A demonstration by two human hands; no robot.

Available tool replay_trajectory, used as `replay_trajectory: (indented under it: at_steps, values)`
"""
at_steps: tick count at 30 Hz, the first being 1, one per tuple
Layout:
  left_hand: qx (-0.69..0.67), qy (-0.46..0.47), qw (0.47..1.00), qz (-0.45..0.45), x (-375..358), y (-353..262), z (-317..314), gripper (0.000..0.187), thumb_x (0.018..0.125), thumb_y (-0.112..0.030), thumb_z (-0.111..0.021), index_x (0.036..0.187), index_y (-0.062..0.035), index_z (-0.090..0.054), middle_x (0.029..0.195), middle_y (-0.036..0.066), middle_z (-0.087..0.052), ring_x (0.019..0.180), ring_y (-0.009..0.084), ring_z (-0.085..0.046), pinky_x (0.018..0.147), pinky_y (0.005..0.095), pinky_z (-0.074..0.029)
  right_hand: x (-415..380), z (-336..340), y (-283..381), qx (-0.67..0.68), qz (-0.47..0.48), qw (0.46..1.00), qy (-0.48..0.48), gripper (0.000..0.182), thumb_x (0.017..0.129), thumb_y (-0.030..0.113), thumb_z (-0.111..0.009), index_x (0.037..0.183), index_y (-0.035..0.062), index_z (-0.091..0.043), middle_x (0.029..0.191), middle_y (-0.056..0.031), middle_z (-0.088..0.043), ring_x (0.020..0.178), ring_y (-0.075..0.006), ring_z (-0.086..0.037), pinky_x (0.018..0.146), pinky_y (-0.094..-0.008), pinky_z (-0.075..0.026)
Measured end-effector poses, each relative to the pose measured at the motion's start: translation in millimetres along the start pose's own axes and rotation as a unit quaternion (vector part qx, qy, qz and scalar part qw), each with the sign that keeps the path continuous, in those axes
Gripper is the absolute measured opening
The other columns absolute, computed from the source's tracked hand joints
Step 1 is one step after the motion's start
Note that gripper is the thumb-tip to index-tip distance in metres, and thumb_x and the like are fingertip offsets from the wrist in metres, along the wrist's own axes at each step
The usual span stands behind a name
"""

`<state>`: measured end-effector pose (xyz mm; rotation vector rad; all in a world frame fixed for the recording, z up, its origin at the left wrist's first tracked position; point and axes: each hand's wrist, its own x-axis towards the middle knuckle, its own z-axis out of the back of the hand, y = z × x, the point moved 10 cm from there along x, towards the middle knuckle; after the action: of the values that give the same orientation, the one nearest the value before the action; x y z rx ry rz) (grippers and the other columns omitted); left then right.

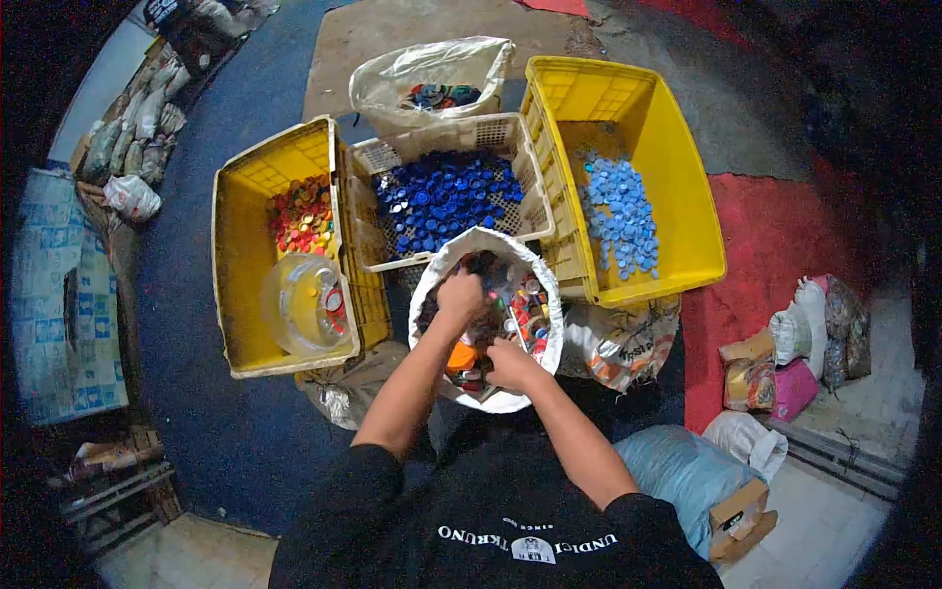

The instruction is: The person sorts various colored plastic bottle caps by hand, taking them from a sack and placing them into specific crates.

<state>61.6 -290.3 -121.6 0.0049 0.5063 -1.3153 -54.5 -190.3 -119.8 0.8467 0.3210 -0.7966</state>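
Below me stands a round white sack point(554, 324) with a rolled rim, holding mixed bottle caps point(530, 304), a large orange lid point(461, 355) and some dark brown material. My left hand point(461, 297) reaches into its upper left part, over the dark material. Its fingers are curled, and what they hold is hidden. My right hand point(512, 365) is lower in the sack, right of the orange lid. Its fingers are bent inward among the caps; I cannot make out what is in them.
Beyond the sack, a white crate point(373, 162) holds dark blue caps. A yellow bin point(231, 245) at left has red and yellow caps and a clear round container point(294, 304). The right yellow bin point(677, 177) holds light blue caps. Another white sack point(432, 59) stands behind.
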Motion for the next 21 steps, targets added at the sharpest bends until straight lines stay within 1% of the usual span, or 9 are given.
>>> replay_trajectory:
  at_steps: [2, 5, 6, 10, 14, 15, 18, 19, 21]
  values:
    - [-0.005, 0.127, 0.991, -0.048, -15, 8, -38, 0.038, 0.077, -0.037, -0.066, 0.093, -0.0037, -0.070, 0.105, 0.020, -0.065, 0.093, 0.0335, -0.066, 0.075, 0.0447, -0.055, -7, 25, 13, 0.098, 0.107, 0.984, -0.100, 0.035, 0.068, 0.010, -0.066, 0.099, -0.0057, -0.064, 0.104, -0.0233, -0.060, 0.104, -0.0389, -0.056, 0.092, -0.0423, -0.046]
    - [-0.026, 0.185, 0.976, -0.116, -44, 13, -84, 0.033, 0.080, -0.032, -0.061, 0.098, -0.0051, -0.069, 0.091, 0.018, -0.068, 0.084, 0.0346, -0.067, 0.074, 0.0457, -0.054, 8, 70, -8, 0.122, 0.049, 0.975, -0.179, 0.026, 0.076, 0.009, -0.060, 0.100, 0.0044, -0.067, 0.097, -0.0200, -0.064, 0.093, -0.0372, -0.061, 0.085, -0.0425, -0.048]
    - [0.009, 0.266, 0.961, -0.072, -62, 12, -88, 0.033, 0.082, -0.034, -0.058, 0.101, -0.0086, -0.068, 0.099, 0.016, -0.068, 0.090, 0.0350, -0.067, 0.077, 0.0492, -0.052, 15, 96, -10, 0.118, 0.031, 0.962, -0.245, 0.022, 0.078, 0.009, -0.056, 0.097, 0.0052, -0.066, 0.094, -0.0202, -0.061, 0.094, -0.0383, -0.060, 0.085, -0.0457, -0.048]
    - [-0.037, 0.187, 0.980, -0.063, -113, -13, -35, 0.039, 0.088, -0.040, -0.053, 0.110, -0.0102, -0.065, 0.111, 0.015, -0.063, 0.104, 0.0311, -0.060, 0.090, 0.0511, -0.041, 86, 114, -27, 0.099, 0.013, 0.939, -0.330, 0.019, 0.081, 0.008, -0.056, 0.095, 0.0028, -0.067, 0.092, -0.0232, -0.065, 0.088, -0.0386, -0.063, 0.082, -0.0463, -0.050]
    - [-0.104, 0.098, 0.988, -0.064, -139, -18, -5, 0.044, 0.087, -0.042, -0.056, 0.118, -0.0111, -0.061, 0.117, 0.013, -0.059, 0.111, 0.0306, -0.054, 0.096, 0.0520, -0.035, 146, 84, -41, -0.083, -0.101, 0.973, -0.192, 0.022, 0.083, 0.009, -0.049, 0.094, 0.0034, -0.068, 0.092, -0.0232, -0.066, 0.090, -0.0388, -0.065, 0.079, -0.0492, -0.052]
    - [-0.114, 0.020, 0.991, -0.063, -141, -14, 6, 0.042, 0.086, -0.037, -0.059, 0.114, -0.0069, -0.062, 0.114, 0.014, -0.060, 0.107, 0.0337, -0.057, 0.093, 0.0506, -0.039, 148, 81, -42, -0.077, -0.104, 0.973, -0.190, 0.021, 0.083, 0.009, -0.049, 0.092, 0.0032, -0.067, 0.093, -0.0231, -0.066, 0.089, -0.0381, -0.065, 0.079, -0.0489, -0.052]
    - [-0.248, -0.043, 0.967, -0.039, -129, 9, 12, 0.035, 0.085, -0.028, -0.060, 0.110, -0.0041, -0.063, 0.110, 0.017, -0.061, 0.100, 0.0374, -0.059, 0.089, 0.0465, -0.045, 139, 81, -39, -0.054, -0.112, 0.973, -0.193, 0.015, 0.081, 0.009, -0.052, 0.087, 0.0020, -0.065, 0.091, -0.0218, -0.066, 0.088, -0.0384, -0.065, 0.078, -0.0475, -0.052]
    - [-0.252, -0.112, 0.959, -0.063, -125, 12, 31, 0.030, 0.084, -0.020, -0.060, 0.107, -0.0007, -0.063, 0.101, 0.021, -0.063, 0.092, 0.0402, -0.061, 0.084, 0.0440, -0.049, 121, 94, -27, -0.032, -0.076, 0.963, -0.257, 0.014, 0.080, 0.010, -0.054, 0.085, 0.0016, -0.064, 0.090, -0.0214, -0.065, 0.087, -0.0387, -0.064, 0.078, -0.0473, -0.051]
    - [-0.274, -0.074, 0.959, -0.017, -99, 19, 39, 0.030, 0.084, -0.020, -0.060, 0.109, -0.0026, -0.063, 0.102, 0.022, -0.063, 0.095, 0.0398, -0.061, 0.085, 0.0437, -0.049, 78, 110, -15, 0.040, -0.027, 0.940, -0.337, 0.014, 0.079, 0.013, -0.058, 0.084, 0.0010, -0.063, 0.088, -0.0208, -0.064, 0.085, -0.0392, -0.062, 0.077, -0.0468, -0.050]
